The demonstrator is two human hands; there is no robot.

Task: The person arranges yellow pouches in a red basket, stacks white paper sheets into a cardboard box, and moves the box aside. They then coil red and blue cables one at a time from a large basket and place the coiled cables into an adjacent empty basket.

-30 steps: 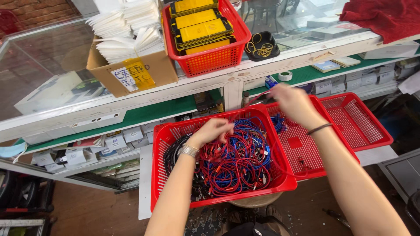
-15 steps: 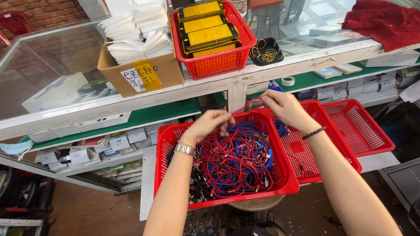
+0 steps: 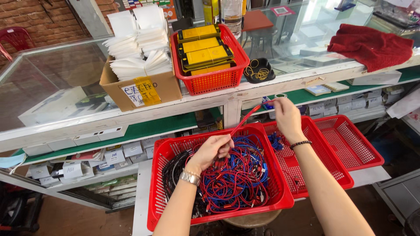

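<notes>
A red plastic basket [image 3: 162, 153] in front of me is full of tangled red, blue and black cables [image 3: 236, 183]. My left hand [image 3: 212, 150], with a metal watch on its wrist, pinches one end of a red cable [image 3: 248, 117] just above the pile. My right hand [image 3: 286, 117], a bead bracelet on its wrist, holds the other end raised above the basket's far right corner. The red cable runs taut between the two hands.
Two more red baskets [image 3: 350, 144] stand to the right, one with a few blue cables. On the glass counter behind are a cardboard box of white sleeves [image 3: 135, 83], a red basket of yellow packs [image 3: 205, 52], a black dish of rubber bands [image 3: 259, 71] and a red cloth [image 3: 372, 46].
My right hand has risen and moved right, drawing the red cable out of the pile. My left hand stays over the basket, gripping the cable's lower end.
</notes>
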